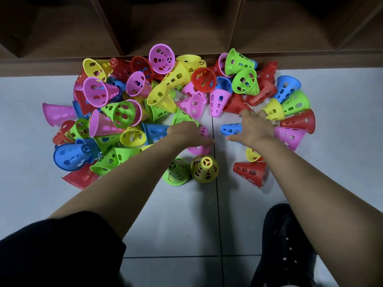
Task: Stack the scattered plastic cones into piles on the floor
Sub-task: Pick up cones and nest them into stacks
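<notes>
Pink cone gripped in left hand; blue cone beneath right hand.

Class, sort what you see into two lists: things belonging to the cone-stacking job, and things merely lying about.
Job: scattered cones, upright green cone, upright yellow cone, pink cone in left hand, right hand.
Bystanders: wooden shelving, black shoe.

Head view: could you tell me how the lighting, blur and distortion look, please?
Head view: the wide lens bows the dim shelf; floor evenly lit, soft shadows; pile sharp; left hand, right hand and near red cone slightly blurred.
</notes>
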